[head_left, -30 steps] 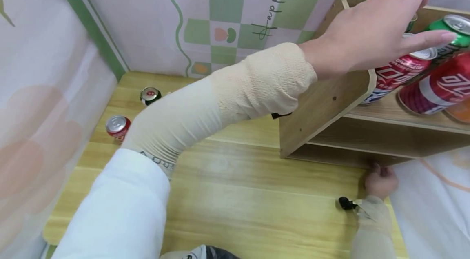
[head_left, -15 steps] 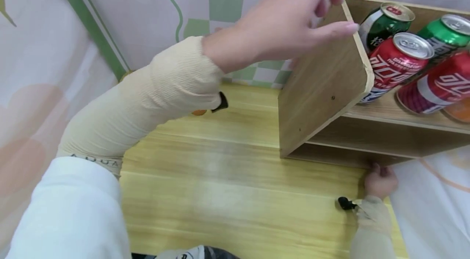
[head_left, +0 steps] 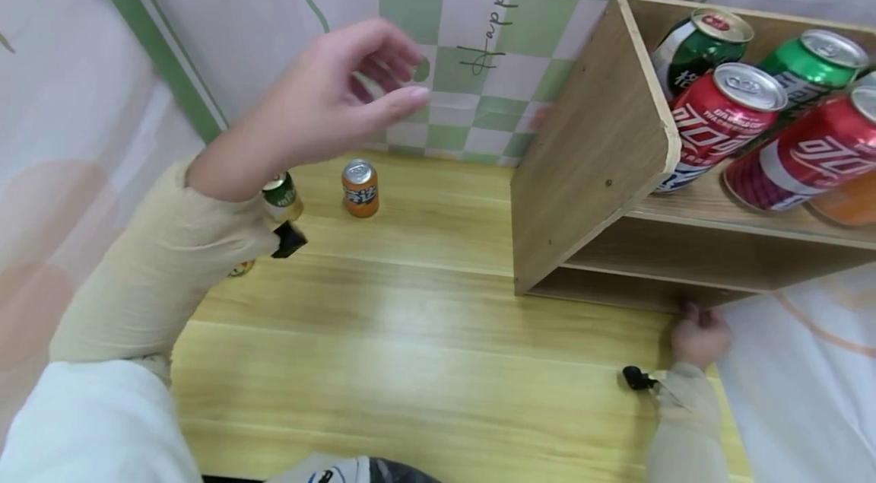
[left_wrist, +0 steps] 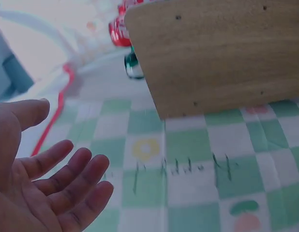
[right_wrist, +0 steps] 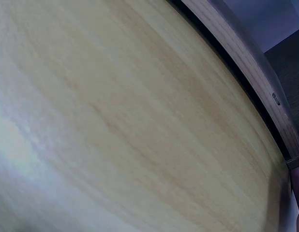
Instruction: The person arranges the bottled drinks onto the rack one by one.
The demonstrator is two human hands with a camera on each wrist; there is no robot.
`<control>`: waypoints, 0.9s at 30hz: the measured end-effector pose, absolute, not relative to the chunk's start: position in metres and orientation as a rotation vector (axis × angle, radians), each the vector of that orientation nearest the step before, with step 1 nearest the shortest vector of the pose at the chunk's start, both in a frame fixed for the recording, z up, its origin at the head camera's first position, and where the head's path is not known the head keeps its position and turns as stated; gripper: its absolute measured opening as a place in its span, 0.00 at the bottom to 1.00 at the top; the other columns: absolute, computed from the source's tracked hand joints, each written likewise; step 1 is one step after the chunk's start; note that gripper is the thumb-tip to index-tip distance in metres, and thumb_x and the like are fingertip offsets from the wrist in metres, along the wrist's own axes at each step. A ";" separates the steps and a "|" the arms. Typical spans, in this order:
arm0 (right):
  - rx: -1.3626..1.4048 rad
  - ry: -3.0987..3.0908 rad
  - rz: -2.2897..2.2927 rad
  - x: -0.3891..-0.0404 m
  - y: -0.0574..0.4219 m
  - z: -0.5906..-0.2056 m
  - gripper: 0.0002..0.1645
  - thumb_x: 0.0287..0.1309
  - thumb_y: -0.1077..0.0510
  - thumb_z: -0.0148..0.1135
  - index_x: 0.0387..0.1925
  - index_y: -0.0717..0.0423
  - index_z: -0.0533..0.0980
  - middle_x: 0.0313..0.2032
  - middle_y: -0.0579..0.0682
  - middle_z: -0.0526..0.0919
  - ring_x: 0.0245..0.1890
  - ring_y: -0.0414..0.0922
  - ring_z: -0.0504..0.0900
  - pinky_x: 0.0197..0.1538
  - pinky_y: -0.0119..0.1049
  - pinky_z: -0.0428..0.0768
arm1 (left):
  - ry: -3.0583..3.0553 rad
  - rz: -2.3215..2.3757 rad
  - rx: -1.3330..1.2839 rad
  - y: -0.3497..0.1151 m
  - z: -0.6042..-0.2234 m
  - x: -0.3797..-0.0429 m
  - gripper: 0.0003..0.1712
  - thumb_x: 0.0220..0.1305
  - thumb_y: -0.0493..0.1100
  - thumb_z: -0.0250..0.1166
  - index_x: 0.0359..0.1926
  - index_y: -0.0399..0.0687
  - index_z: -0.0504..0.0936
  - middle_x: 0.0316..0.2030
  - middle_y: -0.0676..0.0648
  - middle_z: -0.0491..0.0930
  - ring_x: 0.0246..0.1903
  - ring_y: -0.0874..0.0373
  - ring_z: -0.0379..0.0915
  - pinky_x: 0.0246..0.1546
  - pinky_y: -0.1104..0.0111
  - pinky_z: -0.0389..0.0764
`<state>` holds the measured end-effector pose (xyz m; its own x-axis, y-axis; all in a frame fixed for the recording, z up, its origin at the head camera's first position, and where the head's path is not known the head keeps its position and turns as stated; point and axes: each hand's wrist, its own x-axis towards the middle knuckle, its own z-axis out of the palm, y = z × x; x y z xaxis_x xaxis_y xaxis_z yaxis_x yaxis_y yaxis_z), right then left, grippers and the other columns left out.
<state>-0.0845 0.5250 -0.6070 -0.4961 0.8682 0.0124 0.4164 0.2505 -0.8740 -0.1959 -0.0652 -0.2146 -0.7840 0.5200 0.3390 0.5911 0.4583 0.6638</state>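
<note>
My left hand (head_left: 328,103) is in the air above the left part of the table, fingers loosely bent and holding nothing. In the left wrist view its palm and spread fingertips (left_wrist: 98,166) show. Below it an orange drink can (head_left: 360,198) stands on the table, with a green can (head_left: 282,198) partly behind the wrist. Another can (head_left: 241,268) is mostly hidden by the forearm. At the lower right my right hand (head_left: 701,338) grips the bottom front edge of a wooden shelf unit (head_left: 588,148); part of its fingers is hidden.
The shelf's upper level holds a dark green can (head_left: 705,49), a bright green can (head_left: 814,61), a red can (head_left: 725,118) and a red-purple can (head_left: 801,160). An orange thing (head_left: 849,201) shows at the right edge. Printed cloth (head_left: 479,11) hangs behind the wooden table (head_left: 411,331).
My left hand has moved left, away from above the shelf's cans, to over the cans on the table. The right hand has stayed at the shelf's lower edge.
</note>
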 end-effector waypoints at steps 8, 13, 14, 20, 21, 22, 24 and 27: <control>-1.156 -2.045 1.168 -0.086 0.526 -0.610 0.25 0.73 0.51 0.56 0.62 0.62 0.78 0.40 0.32 0.79 0.47 0.33 0.77 0.61 0.28 0.73 | -2.578 -1.330 -0.590 -0.146 -0.256 -0.195 0.17 0.70 0.45 0.67 0.55 0.42 0.81 0.47 0.50 0.82 0.45 0.60 0.76 0.49 0.75 0.75; -1.159 -2.060 1.161 -0.085 0.519 -0.604 0.26 0.73 0.51 0.56 0.63 0.63 0.77 0.42 0.34 0.80 0.45 0.31 0.77 0.59 0.28 0.74 | -2.495 -1.241 -0.546 -0.197 -0.296 -0.188 0.18 0.66 0.36 0.69 0.55 0.38 0.81 0.48 0.57 0.81 0.48 0.65 0.73 0.52 0.77 0.71; -1.160 -2.067 1.153 -0.084 0.518 -0.603 0.26 0.73 0.51 0.55 0.63 0.63 0.76 0.43 0.35 0.80 0.44 0.30 0.76 0.59 0.28 0.74 | -2.478 -1.235 -0.553 -0.205 -0.306 -0.186 0.18 0.65 0.34 0.69 0.55 0.36 0.81 0.48 0.59 0.81 0.49 0.66 0.73 0.54 0.76 0.70; -1.181 -2.092 1.162 -0.082 0.516 -0.600 0.28 0.74 0.48 0.54 0.65 0.64 0.75 0.49 0.44 0.80 0.46 0.32 0.76 0.63 0.31 0.73 | -2.372 -1.397 -0.460 -0.246 -0.365 -0.179 0.19 0.64 0.29 0.67 0.55 0.32 0.81 0.51 0.62 0.81 0.56 0.64 0.72 0.61 0.77 0.66; -1.177 -2.092 1.163 -0.082 0.516 -0.600 0.28 0.74 0.48 0.54 0.65 0.64 0.75 0.48 0.44 0.80 0.45 0.31 0.76 0.63 0.31 0.74 | -2.367 -1.425 -0.433 -0.252 -0.376 -0.178 0.19 0.65 0.29 0.66 0.57 0.33 0.81 0.53 0.61 0.81 0.58 0.64 0.71 0.63 0.76 0.65; -1.169 -2.098 1.147 -0.082 0.515 -0.599 0.28 0.74 0.49 0.53 0.64 0.65 0.75 0.46 0.44 0.80 0.43 0.30 0.75 0.61 0.31 0.74 | -2.369 -1.442 -0.403 -0.258 -0.386 -0.176 0.20 0.65 0.29 0.66 0.58 0.33 0.80 0.54 0.61 0.81 0.59 0.64 0.70 0.64 0.76 0.64; -1.163 -2.093 1.136 -0.082 0.515 -0.599 0.28 0.74 0.49 0.54 0.63 0.65 0.76 0.39 0.36 0.78 0.39 0.27 0.72 0.59 0.30 0.75 | -2.400 -1.452 -0.350 -0.270 -0.408 -0.171 0.22 0.66 0.30 0.65 0.61 0.34 0.78 0.59 0.60 0.79 0.63 0.66 0.68 0.67 0.76 0.60; -1.135 -2.088 1.100 -0.084 0.514 -0.597 0.26 0.73 0.50 0.55 0.61 0.65 0.78 0.32 0.29 0.73 0.35 0.24 0.70 0.54 0.26 0.74 | -2.457 -1.447 -0.285 -0.281 -0.438 -0.166 0.26 0.67 0.31 0.65 0.66 0.36 0.75 0.68 0.55 0.72 0.67 0.68 0.62 0.69 0.74 0.57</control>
